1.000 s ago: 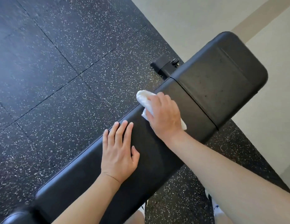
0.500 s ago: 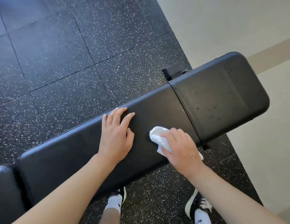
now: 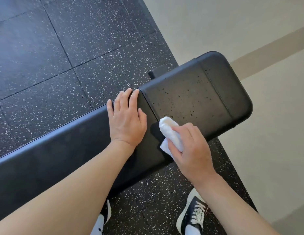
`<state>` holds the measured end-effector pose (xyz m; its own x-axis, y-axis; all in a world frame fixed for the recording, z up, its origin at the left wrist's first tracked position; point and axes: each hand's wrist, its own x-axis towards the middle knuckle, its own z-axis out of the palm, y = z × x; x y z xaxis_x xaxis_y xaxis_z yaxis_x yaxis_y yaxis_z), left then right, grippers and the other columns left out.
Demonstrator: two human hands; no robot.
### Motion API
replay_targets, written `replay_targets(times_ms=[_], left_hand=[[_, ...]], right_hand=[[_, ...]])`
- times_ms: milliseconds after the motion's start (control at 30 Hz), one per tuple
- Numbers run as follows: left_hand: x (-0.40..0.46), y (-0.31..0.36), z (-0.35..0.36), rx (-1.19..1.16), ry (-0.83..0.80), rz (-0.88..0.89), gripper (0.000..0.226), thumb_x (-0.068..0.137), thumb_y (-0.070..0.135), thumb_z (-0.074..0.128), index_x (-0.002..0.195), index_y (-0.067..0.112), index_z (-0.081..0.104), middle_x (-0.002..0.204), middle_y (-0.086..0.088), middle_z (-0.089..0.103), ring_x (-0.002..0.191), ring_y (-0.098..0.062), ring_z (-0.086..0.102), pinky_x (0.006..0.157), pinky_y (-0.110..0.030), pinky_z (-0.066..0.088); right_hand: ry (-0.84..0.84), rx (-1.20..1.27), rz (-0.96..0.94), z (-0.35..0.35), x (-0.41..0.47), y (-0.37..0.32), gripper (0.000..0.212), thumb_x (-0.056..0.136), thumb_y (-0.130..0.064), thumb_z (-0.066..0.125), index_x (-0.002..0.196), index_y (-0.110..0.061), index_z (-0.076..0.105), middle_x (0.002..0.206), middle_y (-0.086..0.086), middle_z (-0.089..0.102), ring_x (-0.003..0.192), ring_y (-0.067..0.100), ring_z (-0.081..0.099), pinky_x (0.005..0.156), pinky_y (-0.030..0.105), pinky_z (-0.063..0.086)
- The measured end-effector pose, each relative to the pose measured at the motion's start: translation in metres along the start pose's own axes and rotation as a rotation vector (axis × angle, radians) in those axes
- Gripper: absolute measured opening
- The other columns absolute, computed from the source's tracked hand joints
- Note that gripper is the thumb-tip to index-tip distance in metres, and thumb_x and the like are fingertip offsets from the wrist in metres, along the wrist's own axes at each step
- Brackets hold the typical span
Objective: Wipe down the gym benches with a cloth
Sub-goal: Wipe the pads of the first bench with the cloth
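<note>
Your right hand point(image 3: 190, 148) is curled around a bunched white cloth point(image 3: 170, 133), fingers closed over it and pressing it onto the near edge of the bench point(image 3: 66, 150), right at the seam where the long pad meets the wider seat pad point(image 3: 195, 97). Your left hand point(image 3: 126, 117) lies flat and spread on the long pad just beside the seam, holding nothing — bracing, it seems. You look to be mid-wipe, and the seat pad is dotted with dark specks or droplets, so the next stroke likely needs to carry the cloth out across that pad — firm, even pressure, overlapping passes to its far end.
</note>
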<state>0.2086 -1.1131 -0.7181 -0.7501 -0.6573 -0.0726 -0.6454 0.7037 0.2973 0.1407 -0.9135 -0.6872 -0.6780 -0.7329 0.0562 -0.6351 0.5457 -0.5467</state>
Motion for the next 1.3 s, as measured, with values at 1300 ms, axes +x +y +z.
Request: replay_targets(times_ms=[1300], left_hand=[[0.005,-0.003,0.016,0.069,0.076,-0.003,0.062,0.094,0.03,0.039,0.152,0.01,0.044,0.157,-0.009,0.045,0.144,-0.034,0.041,0.124,-0.056,0.023]], right_hand=[[0.127,-0.02,-0.04,0.071,0.165,-0.032,0.015,0.082,-0.019,0.073,0.091,-0.01,0.064,0.091,0.006,0.06,0.08,0.028,0.056,0.065,0.042,0.046]])
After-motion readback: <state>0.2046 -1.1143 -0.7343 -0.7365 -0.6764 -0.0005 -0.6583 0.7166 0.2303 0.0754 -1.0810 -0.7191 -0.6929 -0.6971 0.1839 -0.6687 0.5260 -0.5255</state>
